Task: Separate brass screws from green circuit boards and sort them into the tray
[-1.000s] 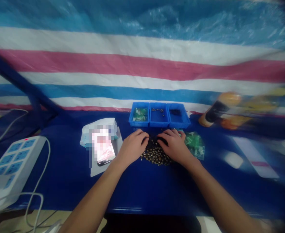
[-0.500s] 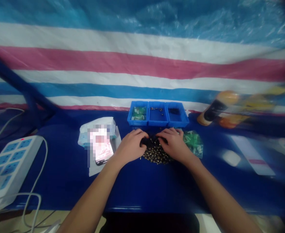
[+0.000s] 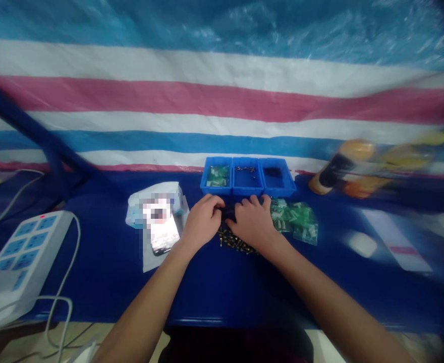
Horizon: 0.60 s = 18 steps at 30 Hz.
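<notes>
- The left hand (image 3: 203, 220) and the right hand (image 3: 253, 222) are bare, and they stay close together over the middle of the table. The fingers of both hands are curved and closed in on one small black piece (image 3: 228, 213), which sits between them, and they seem to grip it. The hands hide most of its shape, and its material is hard to tell.
- Just under the hands lies one loose pile of many small brass-coloured metal parts (image 3: 234, 241), too many and too small for counting. They look like short screws, and the nearest hand touches the pile's upper edge.
- Behind the hands stand three rectangular blue plastic bins (image 3: 247, 176), side by side and touching. The left bin holds green packets, the middle bin a few small metal parts, and the right bin some dark small things.
- To the right of the right hand, two clear plastic bags (image 3: 293, 222) with green contents lie touching each other.
- To the left of the left hand, one smartphone (image 3: 164, 237) lies on a white package, and its screen is blurred.
- At the far left lies one white power strip (image 3: 25, 257) with a white cable (image 3: 68, 302).
- All of this stands on a smooth blue table (image 3: 93, 287), in front of a striped plastic sheet (image 3: 207, 101).
</notes>
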Each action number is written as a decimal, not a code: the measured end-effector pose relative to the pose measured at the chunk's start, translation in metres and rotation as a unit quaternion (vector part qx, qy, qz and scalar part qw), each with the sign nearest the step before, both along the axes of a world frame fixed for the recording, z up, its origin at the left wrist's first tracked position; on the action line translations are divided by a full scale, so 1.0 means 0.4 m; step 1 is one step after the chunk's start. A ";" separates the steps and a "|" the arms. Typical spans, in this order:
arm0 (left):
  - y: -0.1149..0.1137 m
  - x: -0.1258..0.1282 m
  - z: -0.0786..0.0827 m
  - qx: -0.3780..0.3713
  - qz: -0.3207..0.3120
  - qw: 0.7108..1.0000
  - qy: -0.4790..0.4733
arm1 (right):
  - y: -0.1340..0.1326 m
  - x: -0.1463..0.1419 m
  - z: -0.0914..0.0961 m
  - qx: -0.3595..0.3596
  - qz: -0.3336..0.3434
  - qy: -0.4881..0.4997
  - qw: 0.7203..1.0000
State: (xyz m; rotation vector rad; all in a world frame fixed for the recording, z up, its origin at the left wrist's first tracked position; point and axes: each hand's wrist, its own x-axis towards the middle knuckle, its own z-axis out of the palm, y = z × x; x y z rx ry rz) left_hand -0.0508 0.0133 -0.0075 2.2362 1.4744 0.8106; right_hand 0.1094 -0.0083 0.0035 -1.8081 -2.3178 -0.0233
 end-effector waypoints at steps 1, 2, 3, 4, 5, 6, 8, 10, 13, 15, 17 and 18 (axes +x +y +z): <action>0.000 0.001 -0.001 -0.002 0.000 1.000 -0.004 | 0.002 -0.001 0.000 -0.003 0.003 -0.003 1.000; 0.000 0.002 -0.002 -0.004 0.000 1.000 -0.006 | 0.004 -0.001 0.001 -0.004 0.006 -0.005 1.000; 0.001 0.003 -0.004 -0.006 0.000 1.000 -0.008 | 0.006 0.000 0.003 -0.005 0.009 -0.008 1.000; 0.001 0.004 -0.006 -0.007 0.002 1.000 -0.007 | 0.007 0.002 0.004 -0.006 0.010 -0.012 1.000; 0.002 0.004 -0.008 -0.010 0.003 1.000 -0.005 | 0.009 0.003 0.006 -0.008 0.012 -0.018 1.000; 0.003 0.004 -0.010 -0.012 0.004 1.000 -0.002 | 0.011 0.004 0.008 -0.011 0.013 -0.024 1.000; 0.004 0.004 -0.016 -0.020 0.006 1.000 0.009 | 0.016 0.005 0.011 -0.021 0.015 -0.031 0.999; 0.004 0.003 -0.020 -0.028 0.004 0.999 0.021 | 0.020 0.005 0.011 -0.029 0.013 -0.027 0.999; 0.004 0.004 -0.026 -0.037 -0.007 0.999 0.028 | 0.025 0.002 0.006 -0.040 0.002 -0.014 0.999; 0.002 0.006 -0.027 -0.039 -0.015 0.999 0.029 | 0.025 0.002 0.000 -0.053 -0.005 -0.004 0.999; 0.000 0.009 -0.028 -0.038 -0.020 0.999 0.025 | 0.025 0.002 -0.006 -0.062 -0.010 0.008 0.998; -0.001 0.010 -0.027 -0.037 -0.021 0.999 0.022 | 0.024 0.003 -0.009 -0.062 -0.012 0.013 0.998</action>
